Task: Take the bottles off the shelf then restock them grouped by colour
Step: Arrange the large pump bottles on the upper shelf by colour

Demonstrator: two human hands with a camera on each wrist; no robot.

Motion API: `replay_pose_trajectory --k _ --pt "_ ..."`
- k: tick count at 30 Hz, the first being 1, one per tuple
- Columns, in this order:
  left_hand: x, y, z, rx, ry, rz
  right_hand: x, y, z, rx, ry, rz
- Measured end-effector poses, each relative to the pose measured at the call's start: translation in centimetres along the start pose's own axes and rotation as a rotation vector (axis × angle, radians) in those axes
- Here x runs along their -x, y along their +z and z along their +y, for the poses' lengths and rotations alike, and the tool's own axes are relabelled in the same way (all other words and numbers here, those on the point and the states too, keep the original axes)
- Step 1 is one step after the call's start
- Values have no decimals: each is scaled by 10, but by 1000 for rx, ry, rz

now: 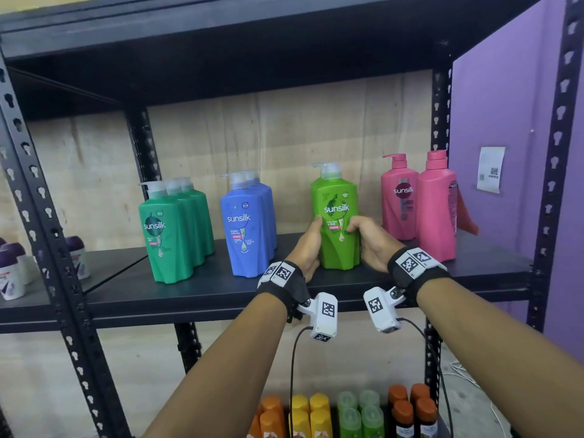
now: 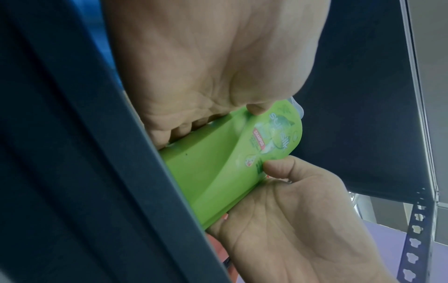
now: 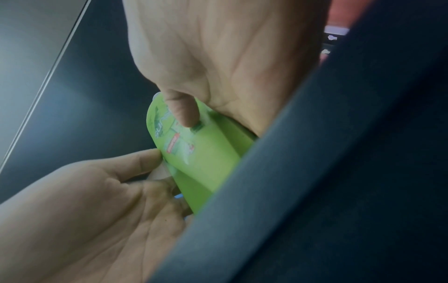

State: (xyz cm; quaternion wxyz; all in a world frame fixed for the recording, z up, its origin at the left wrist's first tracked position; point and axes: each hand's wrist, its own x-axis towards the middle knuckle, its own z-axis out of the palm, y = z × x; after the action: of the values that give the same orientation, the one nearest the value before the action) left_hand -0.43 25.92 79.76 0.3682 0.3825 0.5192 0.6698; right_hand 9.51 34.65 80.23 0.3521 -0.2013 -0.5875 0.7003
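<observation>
A lime green pump bottle (image 1: 338, 222) stands on the black shelf (image 1: 205, 289), with a second lime bottle right behind it. My left hand (image 1: 309, 243) grips its left side, thumb on the front label. My right hand (image 1: 368, 238) grips its right side the same way. In the left wrist view the left hand (image 2: 206, 76) and right hand (image 2: 290, 220) clasp the bottle (image 2: 218, 172). The right wrist view shows the right hand (image 3: 218, 57), the bottle (image 3: 206, 157) and the left hand (image 3: 84, 210). Dark green bottles (image 1: 172, 229), blue bottles (image 1: 248, 226) and pink bottles (image 1: 420, 203) stand in separate groups.
The shelf above (image 1: 221, 42) hangs low over the bottle tops. Black slotted posts (image 1: 553, 153) frame the bay, beside a purple wall (image 1: 499, 105). Small purple-capped bottles (image 1: 12, 270) sit on the left unit. Below are orange, yellow, green and dark bottles (image 1: 347, 415).
</observation>
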Motion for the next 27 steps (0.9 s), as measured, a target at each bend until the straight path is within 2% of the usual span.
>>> replay_pose_trajectory --k 11,18,19,21,23,24,27 --pt "-4 -3 -5 26 14 7 0 -1 3 -30 -14 -16" --pt "-8 -8 -9 -24 -6 35 3 -2 2 58 -25 -9" --pt "-7 -9 -8 -74 9 51 4 -2 2 124 -40 6" --pt "-4 -11 -3 -353 89 146 8 -5 -2 390 -105 42" --pt "1 -15 0 -649 235 301 15 -12 -8 816 -202 106" --pt "5 -15 2 -725 325 357 18 -17 -10 992 -260 137" --pt "19 -7 7 -858 579 462 29 -28 -17 1296 -429 200"
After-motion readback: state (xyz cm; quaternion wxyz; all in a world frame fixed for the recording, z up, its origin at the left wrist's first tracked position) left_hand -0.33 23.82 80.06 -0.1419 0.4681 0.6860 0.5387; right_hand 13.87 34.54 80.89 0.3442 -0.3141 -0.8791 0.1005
